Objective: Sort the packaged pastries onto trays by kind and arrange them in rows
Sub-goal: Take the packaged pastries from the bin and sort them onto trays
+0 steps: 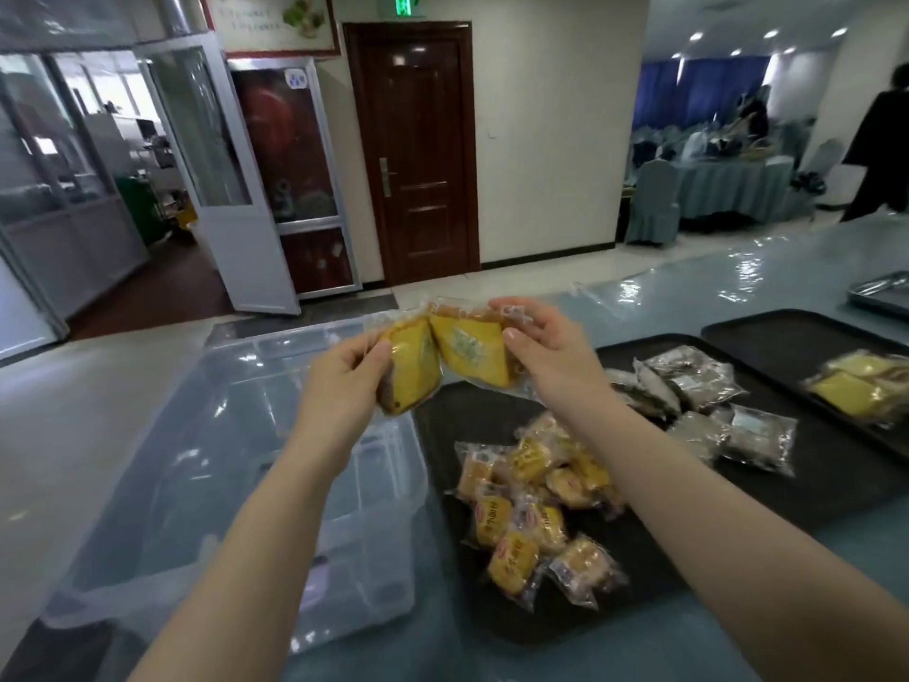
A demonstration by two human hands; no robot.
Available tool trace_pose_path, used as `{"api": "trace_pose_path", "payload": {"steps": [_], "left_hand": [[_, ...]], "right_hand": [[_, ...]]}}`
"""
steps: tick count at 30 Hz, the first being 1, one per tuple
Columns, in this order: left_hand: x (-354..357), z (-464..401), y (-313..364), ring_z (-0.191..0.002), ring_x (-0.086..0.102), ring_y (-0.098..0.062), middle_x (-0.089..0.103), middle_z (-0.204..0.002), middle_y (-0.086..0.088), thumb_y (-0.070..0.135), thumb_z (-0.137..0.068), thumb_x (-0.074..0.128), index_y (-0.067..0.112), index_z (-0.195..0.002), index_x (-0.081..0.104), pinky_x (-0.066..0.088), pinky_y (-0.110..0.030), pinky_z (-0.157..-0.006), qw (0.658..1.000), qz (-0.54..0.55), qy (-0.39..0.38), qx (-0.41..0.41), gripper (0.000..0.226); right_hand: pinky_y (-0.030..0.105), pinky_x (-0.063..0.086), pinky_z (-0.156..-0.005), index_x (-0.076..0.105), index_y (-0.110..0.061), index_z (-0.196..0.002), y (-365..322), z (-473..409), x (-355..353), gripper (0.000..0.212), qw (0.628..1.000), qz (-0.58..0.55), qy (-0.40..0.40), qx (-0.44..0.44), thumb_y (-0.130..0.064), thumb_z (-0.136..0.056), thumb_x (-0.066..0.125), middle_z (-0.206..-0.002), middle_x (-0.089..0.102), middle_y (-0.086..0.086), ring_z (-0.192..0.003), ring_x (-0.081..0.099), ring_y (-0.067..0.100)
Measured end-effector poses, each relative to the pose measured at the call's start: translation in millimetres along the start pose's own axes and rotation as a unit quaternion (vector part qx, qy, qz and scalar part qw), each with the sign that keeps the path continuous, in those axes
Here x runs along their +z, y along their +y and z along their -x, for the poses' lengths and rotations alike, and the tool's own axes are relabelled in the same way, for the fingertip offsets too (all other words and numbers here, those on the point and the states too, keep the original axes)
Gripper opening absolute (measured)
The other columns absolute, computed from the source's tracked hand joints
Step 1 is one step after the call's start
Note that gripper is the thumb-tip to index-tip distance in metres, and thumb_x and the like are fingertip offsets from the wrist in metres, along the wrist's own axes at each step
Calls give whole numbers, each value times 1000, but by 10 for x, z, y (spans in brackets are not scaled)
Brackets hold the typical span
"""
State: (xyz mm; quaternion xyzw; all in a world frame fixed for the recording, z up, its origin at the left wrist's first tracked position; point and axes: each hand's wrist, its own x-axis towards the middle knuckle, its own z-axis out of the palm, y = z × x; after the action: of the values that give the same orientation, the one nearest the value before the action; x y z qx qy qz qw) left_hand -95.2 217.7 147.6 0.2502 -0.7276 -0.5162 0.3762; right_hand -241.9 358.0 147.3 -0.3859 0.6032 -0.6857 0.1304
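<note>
Your left hand (344, 374) and right hand (543, 344) each pinch one yellow plastic-wrapped pastry packet (410, 369) (474, 351); the far black tray (767, 337) holding matching yellow packets lies to your right, nearer the right hand

We have only 1 view, a wide-angle camera worn on the head, looking forward and down over both forearms. Our hands (442, 356) sit close, mid-frame; the blue plastic-covered table (688, 287) and long black rectangular tray (811, 465) fill the lower right, while the dark brown wooden door (418, 150) stands well beyond.
</note>
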Motion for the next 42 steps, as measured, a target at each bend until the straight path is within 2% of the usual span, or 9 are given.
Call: {"api": "trace_pose_path", "payload": {"steps": [4, 8, 11, 17, 24, 28, 35, 38, 42], "left_hand": [[950, -77, 112, -81, 67, -10, 72, -84, 11, 33, -95, 51, 45, -83, 69, 56, -41, -80, 999, 4, -45, -1, 25], [1989, -113, 121, -70, 62, -12, 69, -82, -9, 31, -95, 50, 33, -75, 63, 53, -43, -73, 997, -16, -72, 12, 24], [2560, -113, 96, -55, 55, -2, 61, -65, 8, 34, -95, 49, 36, -67, 58, 48, -29, -58, 998, -20, -66, 5, 30], [3184, -239, 3, -76, 63, -28, 66, -85, -15, 37, -94, 49, 34, -71, 60, 52, -49, -78, 994, -27, -94, -43, 26], [3850, -539, -157, -89, 68, -17, 73, -82, 9, 33, -94, 52, 37, -80, 68, 54, -42, -84, 982, 37, -141, -121, 22], [4380, -688, -152, -90, 69, -21, 74, -90, 0, 28, -94, 55, 27, -90, 70, 55, -45, -83, 977, 62, -153, -138, 15], [5647, -957, -423, -79, 68, -13, 74, -87, 3, 24, -95, 53, 26, -90, 70, 53, -31, -67, 974, 55, -151, -160, 19], [6355, -1001, -576, -82, 70, -12, 74, -88, 5, 26, -95, 53, 27, -94, 70, 54, -37, -76, 973, 31, -136, -187, 18], [7334, -965, -676, -94, 66, -30, 71, -96, -12, 25, -95, 53, 18, -87, 69, 52, -44, -87, 967, -9, -127, -220, 19]], "right_hand": [[24, 56, -80, 66, -27, -107, 129, -62, -921, 32, 1000, 7, 22, -4, -2, -96, 50, -101, 71, -9, -96, 68, 8], [17, 54, -76, 69, -41, -99, 342, -180, -1894, 37, 998, 47, 30, 9, -8, -95, 54, -96, 72, -18, -92, 67, 1], [18, 53, -73, 71, -47, -91, 479, -284, -2460, 42, 998, 55, 19, 32, -9, -95, 54, -95, 72, -18, -90, 67, 2], [14, 51, -64, 70, -46, -93, 741, -481, -3123, 40, 995, 69, 21, 65, -11, -97, 52, -94, 72, -19, -84, 68, 0], [18, 52, -60, 69, -31, -103, 1087, -565, -3774, 28, 987, 47, 126, 93, -10, -97, 52, -85, 73, -13, -76, 69, 3], [30, 58, -69, 70, -34, -99, 1222, -636, -4317, 28, 982, 58, 151, 101, -11, -97, 53, -95, 73, -6, -86, 70, 11], [27, 57, -74, 68, -30, -106, 1831, -968, -5771, 26, 972, 92, 179, 124, -11, -98, 52, -108, 70, 1, -95, 68, 11], [19, 55, -66, 68, -32, -100, 2169, -1130, -6487, 29, 966, 88, 201, 135, -9, -98, 51, -103, 71, -3, -87, 68, 4], [25, 55, -78, 67, -33, -104, 2505, -1243, -7414, 24, 957, 117, 213, 160, -16, -98, 51, -102, 69, -10, -94, 65, 6]]}}
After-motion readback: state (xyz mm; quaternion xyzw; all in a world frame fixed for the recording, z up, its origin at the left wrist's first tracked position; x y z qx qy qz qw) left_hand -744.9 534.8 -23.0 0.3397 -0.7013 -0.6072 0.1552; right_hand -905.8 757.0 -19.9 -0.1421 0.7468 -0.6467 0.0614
